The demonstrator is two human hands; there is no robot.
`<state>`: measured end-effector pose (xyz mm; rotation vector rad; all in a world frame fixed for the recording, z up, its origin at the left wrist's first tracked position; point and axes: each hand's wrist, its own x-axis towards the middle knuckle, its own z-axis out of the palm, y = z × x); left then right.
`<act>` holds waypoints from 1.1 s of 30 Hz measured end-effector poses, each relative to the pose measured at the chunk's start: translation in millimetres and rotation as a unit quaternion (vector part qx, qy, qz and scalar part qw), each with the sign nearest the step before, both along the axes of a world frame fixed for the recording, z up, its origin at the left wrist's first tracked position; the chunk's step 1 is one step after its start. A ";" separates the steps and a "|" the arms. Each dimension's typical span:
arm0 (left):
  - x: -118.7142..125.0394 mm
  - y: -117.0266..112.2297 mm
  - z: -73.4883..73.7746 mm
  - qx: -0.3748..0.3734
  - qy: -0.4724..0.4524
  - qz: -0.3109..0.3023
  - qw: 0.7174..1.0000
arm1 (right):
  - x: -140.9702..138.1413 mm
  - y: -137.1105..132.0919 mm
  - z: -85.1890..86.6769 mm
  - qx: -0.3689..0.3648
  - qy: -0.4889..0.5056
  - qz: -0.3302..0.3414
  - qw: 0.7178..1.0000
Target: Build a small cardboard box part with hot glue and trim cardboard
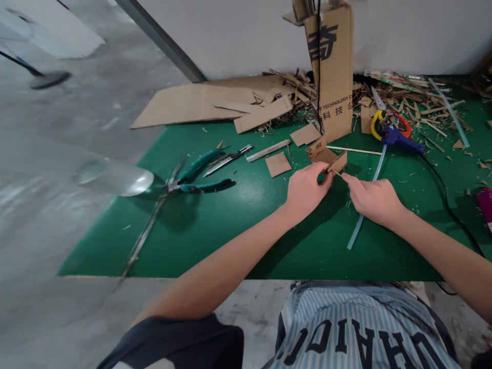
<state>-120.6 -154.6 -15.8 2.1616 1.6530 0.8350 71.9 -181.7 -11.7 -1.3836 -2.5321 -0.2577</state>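
My left hand (306, 190) is closed, pinching a small brown cardboard piece (337, 162) over the green mat (215, 230). My right hand (372, 199) is closed too, pinching a thin pale stick that meets the cardboard piece at its lower edge. A translucent glue stick (365, 210) lies on the mat and runs under my right hand. A printed cardboard scrap (318, 149) lies just behind the piece I hold.
Teal-handled pliers (196, 177), a metal strip (268, 150) and a cardboard square (278, 164) lie to the left. A tall printed cardboard column (335, 77) stands behind. A blue glue gun (400, 138), scissors (384, 120) and cardboard scraps (415, 100) lie at the right rear.
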 end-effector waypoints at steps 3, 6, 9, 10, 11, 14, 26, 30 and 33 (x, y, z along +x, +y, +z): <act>0.2 0.2 -1.0 0.009 0.002 -0.010 1.000 | -0.3 0.2 0.2 -0.007 -0.008 -0.002 1.000; 0.1 0.1 -2.3 0.018 0.000 -0.018 1.000 | -1.4 0.3 0.7 -0.029 -0.010 -0.013 0.999; -0.1 -0.2 -2.5 0.020 -0.001 -0.017 1.000 | -3.8 0.2 2.1 -0.064 -0.003 -0.034 0.997; -0.2 -0.3 -2.2 0.020 -0.001 -0.016 1.000 | -4.8 0.2 2.9 -0.078 0.002 -0.042 0.996; -0.3 -0.4 -1.8 0.020 0.000 -0.016 1.000 | -5.7 0.3 3.8 -0.092 0.008 -0.051 0.994; -0.5 -0.3 -1.0 0.020 -0.004 -0.016 1.000 | -7.1 0.8 7.4 -0.126 0.021 -0.066 0.990; -1.7 1.7 -3.7 0.046 -0.037 -0.024 0.998 | -6.9 -2.7 32.1 -0.049 -0.161 0.048 0.984; -2.7 2.5 -4.0 0.056 -0.039 -0.023 0.997 | -16.4 -1.7 33.3 -0.138 -0.105 -0.041 0.984; -2.9 2.9 -4.8 0.060 -0.037 -0.017 0.997 | -20.8 0.7 34.9 -0.211 -0.001 -0.096 0.973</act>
